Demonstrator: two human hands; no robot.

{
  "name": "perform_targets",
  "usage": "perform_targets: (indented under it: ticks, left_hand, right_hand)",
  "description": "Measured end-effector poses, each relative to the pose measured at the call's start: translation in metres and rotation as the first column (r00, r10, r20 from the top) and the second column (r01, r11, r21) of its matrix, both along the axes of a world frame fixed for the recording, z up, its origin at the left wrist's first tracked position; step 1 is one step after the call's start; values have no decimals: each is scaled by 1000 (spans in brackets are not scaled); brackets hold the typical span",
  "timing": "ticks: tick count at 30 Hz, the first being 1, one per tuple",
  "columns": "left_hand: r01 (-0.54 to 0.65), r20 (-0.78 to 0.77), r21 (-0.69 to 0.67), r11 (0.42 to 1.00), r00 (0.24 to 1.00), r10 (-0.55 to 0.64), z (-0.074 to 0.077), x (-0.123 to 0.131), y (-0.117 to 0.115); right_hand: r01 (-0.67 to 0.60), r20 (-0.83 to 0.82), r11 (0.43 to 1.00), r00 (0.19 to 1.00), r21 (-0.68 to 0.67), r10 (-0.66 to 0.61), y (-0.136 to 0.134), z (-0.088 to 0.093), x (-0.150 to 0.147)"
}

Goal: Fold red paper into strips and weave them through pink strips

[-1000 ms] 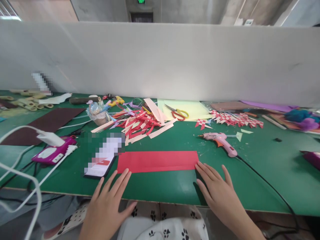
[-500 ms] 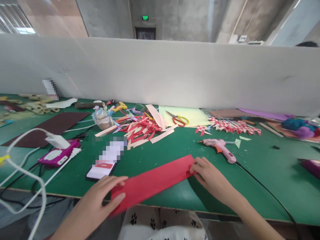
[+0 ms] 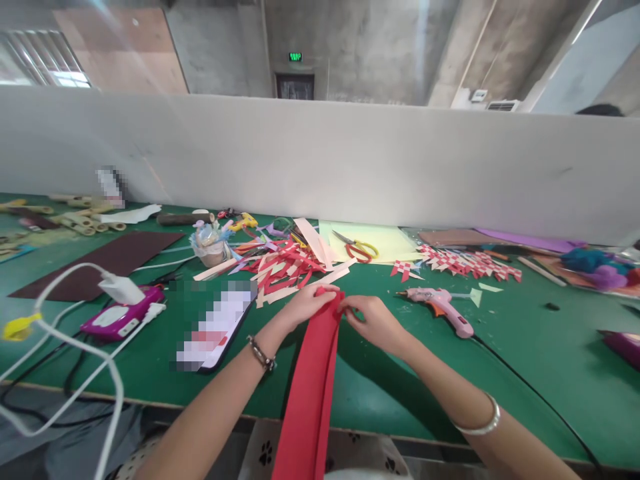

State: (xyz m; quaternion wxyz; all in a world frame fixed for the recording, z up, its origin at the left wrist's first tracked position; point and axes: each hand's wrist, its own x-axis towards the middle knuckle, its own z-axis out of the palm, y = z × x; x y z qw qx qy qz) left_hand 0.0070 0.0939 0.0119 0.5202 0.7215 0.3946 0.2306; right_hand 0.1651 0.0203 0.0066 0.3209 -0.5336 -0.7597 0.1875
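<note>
A long folded strip of red paper [image 3: 313, 373] runs from the middle of the table down over its front edge toward my lap. A lengthwise crease or layered edge shows along its right side. My left hand [image 3: 307, 305] grips the far end from the left, thumb and fingers closed on it. On the right edge of that same end, my right hand [image 3: 370, 319] pinches the paper with curled fingers. Beyond the hands lies a heap of red and pale paper strips [image 3: 285, 263]. A pink glue gun [image 3: 440, 303] rests on its side to the right.
A phone [image 3: 220, 327] and a purple power strip [image 3: 125, 317] with white cables lie left. Scissors [image 3: 357, 248] rest on pale yellow paper [image 3: 395, 240]. Checkered woven paper pieces [image 3: 465, 261] sit at back right. A white partition [image 3: 320, 160] closes off the table's far side.
The red paper has turned from lying crosswise to pointing away from me. Both hands have come together at its far end. The view has tilted slightly upward.
</note>
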Motion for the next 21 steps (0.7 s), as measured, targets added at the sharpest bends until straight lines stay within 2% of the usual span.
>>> perform_targets:
  ticks: [4, 6, 9, 16, 21]
  left_hand:
    - [-13, 22, 55, 998, 1000, 12, -15, 6, 6]
    - [-21, 24, 100, 995, 1000, 19, -19, 5, 5]
    - [-12, 15, 164, 986, 1000, 10, -20, 5, 1]
    - [-10, -59, 329, 944, 998, 31, -21, 9, -9]
    - [49, -66, 329, 943, 997, -29, -25, 12, -11]
  right_hand:
    - [190, -267, 968, 936, -164, -229, 10, -12, -2]
    - [216, -378, 950, 879, -225, -290, 13, -18, -1]
    - [156, -507, 931, 802, -331, -315, 15, -25, 1]
    - [70, -532, 891, 780, -448, -329, 10, -23, 1]
    - [-31, -591, 842, 726, -539, -351, 7, -23, -4]
